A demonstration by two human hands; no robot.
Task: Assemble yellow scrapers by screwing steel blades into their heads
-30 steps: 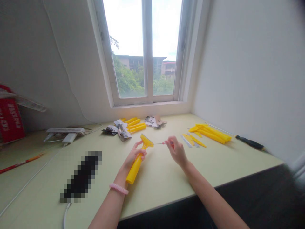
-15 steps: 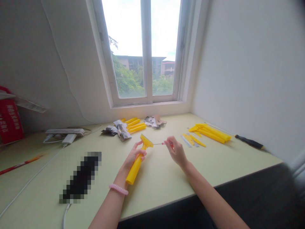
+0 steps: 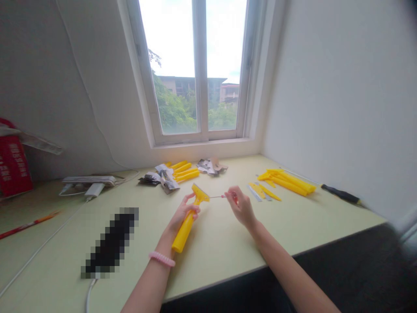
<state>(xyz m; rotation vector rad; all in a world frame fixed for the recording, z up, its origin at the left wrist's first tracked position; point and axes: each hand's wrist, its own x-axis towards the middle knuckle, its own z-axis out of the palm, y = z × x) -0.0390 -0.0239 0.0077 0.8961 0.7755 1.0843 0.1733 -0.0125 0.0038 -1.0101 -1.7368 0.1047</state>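
My left hand is closed around a yellow scraper, its wide head tilted up and away from me. In my right hand is a small screwdriver with a red handle, mostly covered by the fingers. Its thin metal shaft points left, and the tip meets the right side of the scraper's head. Whether a screw sits under the tip is too small to tell. Right of my right hand lie several loose yellow pieces and a flat metal blade.
Yellow scraper handles are piled on the right, beside a long black-handled screwdriver. More yellow handles and crumpled packets lie below the window. A power strip, cables and a pixelated black object occupy the table's left.
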